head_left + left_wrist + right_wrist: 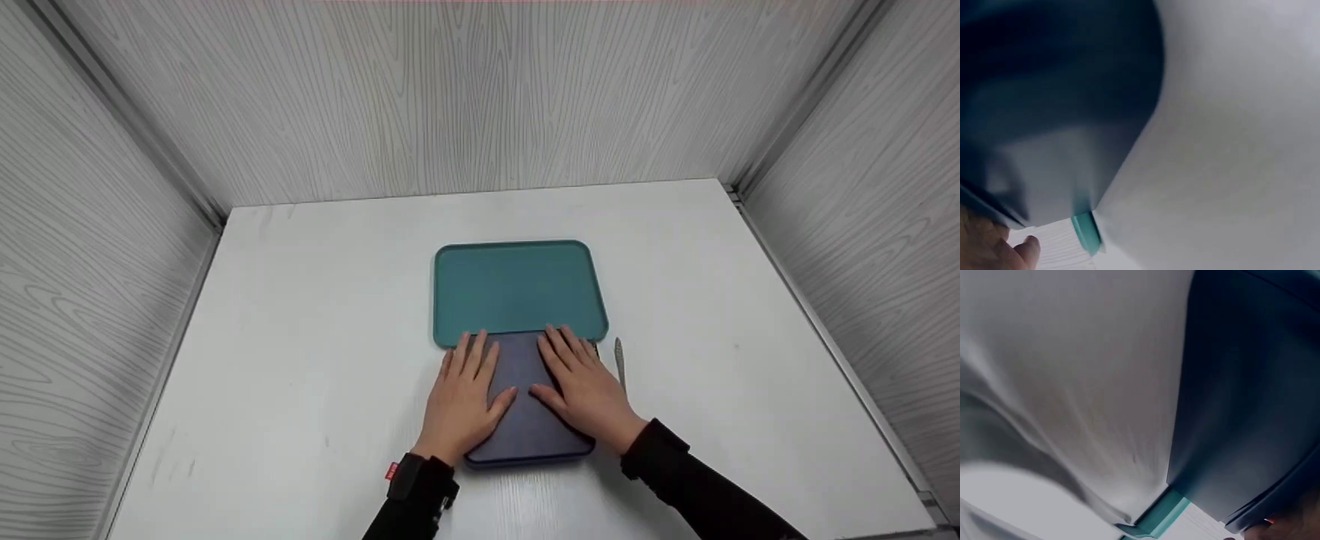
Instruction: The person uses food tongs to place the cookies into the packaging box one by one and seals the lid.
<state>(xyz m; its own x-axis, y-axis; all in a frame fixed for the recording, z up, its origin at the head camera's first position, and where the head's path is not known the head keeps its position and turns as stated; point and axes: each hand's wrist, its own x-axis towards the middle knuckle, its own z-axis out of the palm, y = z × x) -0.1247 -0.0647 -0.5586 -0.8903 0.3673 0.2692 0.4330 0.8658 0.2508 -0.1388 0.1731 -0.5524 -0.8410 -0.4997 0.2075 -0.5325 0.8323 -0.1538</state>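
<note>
A dark blue, rounded rectangular box (517, 442) with what looks like a lid lies flat on the table. My left hand (461, 405) rests on the left part of its top, fingers stretched away from me and thumb spread inward. On the right part lies my right hand (589, 394), also with straight fingers. The left wrist view shows the box's side wall (1055, 169) and some fingertips (1027, 250) at its edge. In the right wrist view the wall (1241, 439) fills the right side, and a hand (1292, 523) is partly visible at the lower corner.
A teal tray (517, 289) lies right behind the box, at its far edge. Right of my right hand is a slim metal utensil (619, 360), partly hidden by the hand; its working end cannot be told. Wood-grain panels (480, 97) wall the white table (315, 337).
</note>
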